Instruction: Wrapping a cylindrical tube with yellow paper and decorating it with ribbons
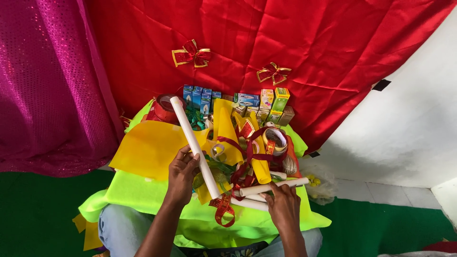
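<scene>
Behind everything hangs a red cloth (266,43) with two gold-edged bows (191,53). Across your lap lies a lime-green sheet (152,195), with a yellow sheet (147,147) on top of it. A row of small boxes (238,102) stands at the far edge, contents unseen. Your left hand (182,175) is wrapped around a long white tube (193,143) that leans away from you. Your right hand (284,205) grips shorter white rolls (271,186) beside tangled red ribbon (247,162).
</scene>
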